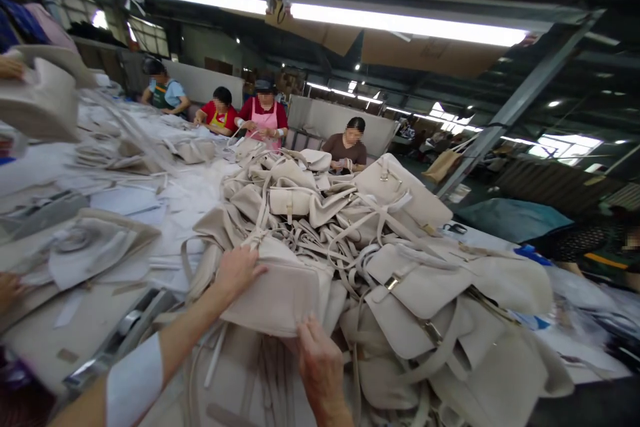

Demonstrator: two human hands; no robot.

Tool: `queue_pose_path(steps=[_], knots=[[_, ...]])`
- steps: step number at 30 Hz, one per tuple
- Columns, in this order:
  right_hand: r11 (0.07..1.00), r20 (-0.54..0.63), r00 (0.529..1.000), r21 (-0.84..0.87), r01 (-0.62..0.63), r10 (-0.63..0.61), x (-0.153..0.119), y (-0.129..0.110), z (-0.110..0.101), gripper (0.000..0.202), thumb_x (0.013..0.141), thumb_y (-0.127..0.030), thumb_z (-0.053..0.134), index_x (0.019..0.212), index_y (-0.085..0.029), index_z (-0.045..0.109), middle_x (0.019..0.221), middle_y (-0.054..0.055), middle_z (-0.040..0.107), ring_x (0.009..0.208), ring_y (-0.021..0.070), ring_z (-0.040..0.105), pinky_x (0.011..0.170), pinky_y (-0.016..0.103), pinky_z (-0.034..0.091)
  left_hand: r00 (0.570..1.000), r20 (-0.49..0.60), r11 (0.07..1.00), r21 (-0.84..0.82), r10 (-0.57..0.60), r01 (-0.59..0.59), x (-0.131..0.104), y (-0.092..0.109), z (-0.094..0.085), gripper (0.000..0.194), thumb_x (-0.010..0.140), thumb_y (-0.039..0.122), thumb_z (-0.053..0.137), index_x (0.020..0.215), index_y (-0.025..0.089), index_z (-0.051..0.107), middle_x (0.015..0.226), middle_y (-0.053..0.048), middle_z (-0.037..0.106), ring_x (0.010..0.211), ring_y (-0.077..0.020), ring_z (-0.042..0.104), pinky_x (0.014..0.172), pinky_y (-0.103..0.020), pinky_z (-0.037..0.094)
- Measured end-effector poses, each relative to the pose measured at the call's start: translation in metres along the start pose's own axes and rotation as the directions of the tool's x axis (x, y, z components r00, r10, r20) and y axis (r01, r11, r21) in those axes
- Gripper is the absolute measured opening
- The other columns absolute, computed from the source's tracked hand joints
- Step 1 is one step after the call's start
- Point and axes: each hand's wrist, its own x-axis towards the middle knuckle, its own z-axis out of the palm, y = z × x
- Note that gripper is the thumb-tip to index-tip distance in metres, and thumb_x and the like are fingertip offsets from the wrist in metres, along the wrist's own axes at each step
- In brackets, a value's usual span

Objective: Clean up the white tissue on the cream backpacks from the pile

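Note:
A beige handbag (280,295) is tilted in front of me, its flat rectangular panel facing up. My left hand (241,272) grips it at the upper left, near the strap, with the thumb lying along the panel. At the lower right corner my right hand (320,357) is closed on the edge, fingers pinching it. The undersides of both grips are hidden. Behind and below it lies a heap of similar beige bags with loose straps. To the right, a bag with a metal buckle (415,280) rests on that heap.
Several people sit along the far side of the table, one in a pink apron (265,121). At the left, another person's hand holds up a beige bag (40,97). White papers (130,200) cover the table's left part. A slanted metal post (520,103) rises at right.

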Motion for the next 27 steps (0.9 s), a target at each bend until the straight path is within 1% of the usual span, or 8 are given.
queue_pose_path(steps=[3,5,11,14,18,21,24,27], knots=[[0.995,0.016,0.997,0.065,0.071,-0.072,-0.007,-0.004,0.004,0.042,0.089,0.001,0.034,0.099,-0.022,0.068,0.098,0.005,0.078,0.09,0.0169,0.074,0.067,0.023,0.05,0.987,0.15,0.992,-0.1,-0.064,0.08,-0.034,-0.022,0.042,0.026,0.093,0.038,0.054,0.1,0.016,0.066,0.105,-0.012,0.067,0.101,-0.0264,0.063,0.086,-0.034,0.044],[0.985,0.02,0.99,0.112,0.133,-0.136,-0.009,-0.008,0.005,0.043,0.087,0.001,0.034,0.102,-0.021,0.068,0.098,0.005,0.078,0.094,0.0183,0.074,0.068,0.023,0.052,0.98,0.17,0.983,-0.135,-0.103,0.127,-0.048,-0.027,0.061,0.021,0.092,0.033,0.056,0.101,0.016,0.065,0.108,-0.012,0.066,0.104,-0.0264,0.063,0.088,-0.034,0.044],[0.914,-0.012,0.947,0.259,0.312,-0.32,0.016,0.005,-0.034,0.04,0.088,-0.005,0.037,0.109,-0.02,0.067,0.099,0.006,0.078,0.095,0.0167,0.073,0.08,0.024,0.056,0.977,0.177,0.951,-0.263,-0.119,0.164,-0.051,-0.04,0.083,0.023,0.089,0.034,0.051,0.102,0.02,0.065,0.107,-0.01,0.067,0.105,-0.0271,0.064,0.088,-0.035,0.047],[0.975,-0.017,0.982,0.111,0.19,-0.189,0.057,0.059,-0.07,0.033,0.09,-0.009,0.043,0.109,-0.02,0.068,0.105,0.009,0.076,0.103,0.0182,0.07,0.091,0.029,0.054,0.986,0.148,0.942,-0.311,-0.081,0.124,-0.043,-0.056,0.104,0.03,0.088,0.041,0.048,0.1,0.02,0.067,0.105,-0.01,0.069,0.107,-0.0295,0.065,0.093,-0.038,0.047],[0.967,-0.08,0.993,-0.231,-0.105,0.089,0.129,0.181,-0.107,0.032,0.095,-0.026,0.045,0.114,-0.015,0.068,0.123,0.017,0.068,0.117,0.0274,0.062,0.1,0.043,0.048,0.994,0.092,0.927,-0.364,-0.058,0.087,-0.036,-0.068,0.129,0.04,0.084,0.046,0.048,0.107,0.02,0.068,0.117,-0.013,0.07,0.116,-0.0329,0.062,0.101,-0.041,0.045],[0.861,0.15,0.938,-0.462,-0.213,0.313,0.164,0.254,-0.107,0.046,0.089,-0.038,0.059,0.125,-0.01,0.061,0.125,0.021,0.066,0.122,0.0332,0.057,0.097,0.044,0.046,0.995,0.08,0.908,-0.409,-0.064,0.091,-0.035,-0.07,0.135,0.043,0.081,0.047,0.048,0.109,0.022,0.069,0.117,-0.012,0.071,0.117,-0.0335,0.062,0.102,-0.041,0.046],[0.826,0.334,0.851,-0.532,-0.185,0.406,0.164,0.276,-0.089,0.034,0.084,-0.028,0.064,0.116,-0.014,0.065,0.101,0.014,0.074,0.095,0.0269,0.068,0.076,0.033,0.047,0.993,0.084,0.906,-0.408,-0.087,0.114,-0.036,-0.069,0.136,0.046,0.08,0.046,0.045,0.109,0.021,0.07,0.119,-0.011,0.071,0.119,-0.0345,0.062,0.103,-0.043,0.045],[0.85,0.337,0.877,-0.508,-0.137,0.343,0.142,0.257,-0.069,0.017,0.087,-0.011,0.053,0.095,-0.015,0.067,0.081,0.011,0.073,0.077,0.0227,0.068,0.068,0.031,0.042,0.99,0.095,0.912,-0.388,-0.107,0.135,-0.037,-0.067,0.137,0.048,0.081,0.046,0.042,0.112,0.021,0.069,0.123,-0.011,0.07,0.121,-0.0332,0.061,0.106,-0.042,0.043]])
